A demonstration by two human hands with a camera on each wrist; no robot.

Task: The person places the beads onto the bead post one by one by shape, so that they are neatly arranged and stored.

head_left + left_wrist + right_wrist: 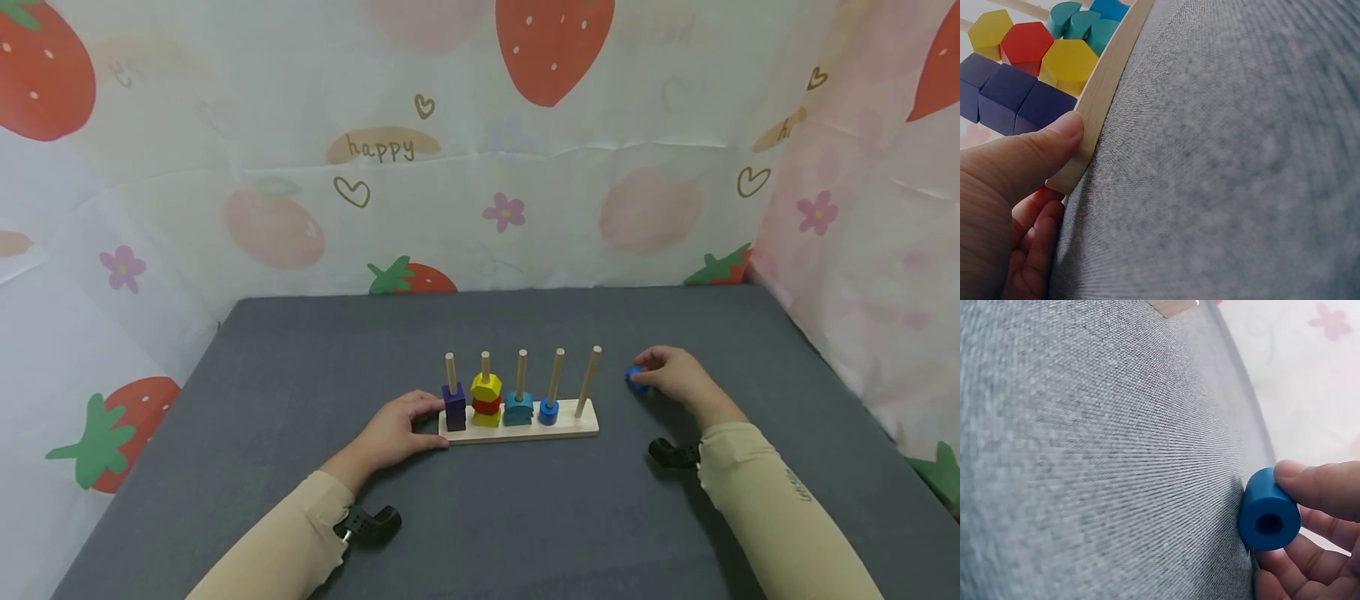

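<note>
A wooden peg stacker (495, 435) with several upright pegs stands mid-table. My left hand (390, 429) grips the left end of its base, thumb (1066, 128) on the front edge in the left wrist view. From left to right, the pegs carry dark purple square blocks (1009, 90), yellow and red hexagons (1027, 45), teal rounded pieces (1082, 24) and a blue cylinder (548, 412). Bare wood shows along the rightmost peg (589, 379). Right of the stacker, my right hand (678, 383) pinches another blue cylinder (1269, 512) with a hole through it, close over the cloth.
Dark grey cloth (525, 517) covers the table. A strawberry-print curtain (465, 75) hangs behind the table and along its sides. Black wrist-worn devices (369, 525) stick out below both sleeves.
</note>
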